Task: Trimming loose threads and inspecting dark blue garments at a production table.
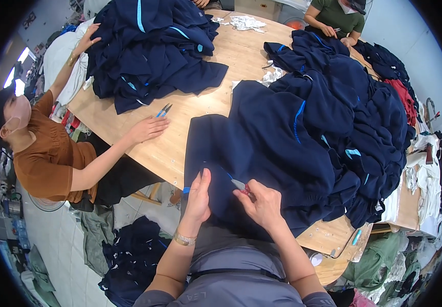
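A navy garment (216,146) with bright blue trim lies over the table's near edge, in front of my body. Its near part is pinched in my left hand (198,197), the thumb up and the fingers partly hidden by the cloth. My right hand (262,202) is closed around small red-handled thread snips (238,184). Their blades point left, over the cloth and toward my left hand. To the right, the garment runs into a large heap of navy garments (328,112) with blue and light-blue strips.
Another navy heap (149,51) covers the far left of the wooden table (246,51). A co-worker in brown (52,153) reaches across there, one hand beside blue snips (164,110). Someone in green (338,23) works at the far right. Navy garments (134,256) lie on the floor.
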### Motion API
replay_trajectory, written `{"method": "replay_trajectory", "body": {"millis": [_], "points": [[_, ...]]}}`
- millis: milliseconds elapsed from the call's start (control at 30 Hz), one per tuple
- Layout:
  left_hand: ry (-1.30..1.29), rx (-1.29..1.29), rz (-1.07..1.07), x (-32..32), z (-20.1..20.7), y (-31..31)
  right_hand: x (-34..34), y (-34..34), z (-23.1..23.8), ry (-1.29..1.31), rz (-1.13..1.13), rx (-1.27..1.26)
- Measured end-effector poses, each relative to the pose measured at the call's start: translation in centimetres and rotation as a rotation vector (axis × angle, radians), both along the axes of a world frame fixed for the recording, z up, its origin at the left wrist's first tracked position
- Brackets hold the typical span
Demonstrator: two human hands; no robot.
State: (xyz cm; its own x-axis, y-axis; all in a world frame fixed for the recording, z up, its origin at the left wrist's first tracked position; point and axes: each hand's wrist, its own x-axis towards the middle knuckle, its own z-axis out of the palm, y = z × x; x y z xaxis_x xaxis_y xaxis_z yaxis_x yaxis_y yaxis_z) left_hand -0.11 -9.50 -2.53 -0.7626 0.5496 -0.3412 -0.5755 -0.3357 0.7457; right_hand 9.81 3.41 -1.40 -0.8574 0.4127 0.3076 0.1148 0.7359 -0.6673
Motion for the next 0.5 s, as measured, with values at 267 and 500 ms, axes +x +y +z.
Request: {"method": "replay_trajectory", "body": {"millis": [267,500], "points": [[1.099,-0.612,-0.705,0.8,-0.8,-3.7,1.8,2.4,-1.9,-0.093,-0.248,-0.319],[0.795,-1.242,-0.134,-3.8,-2.7,-8.5,4.3,5.1,-5.8,0.024,-0.290,-0.830]]}}
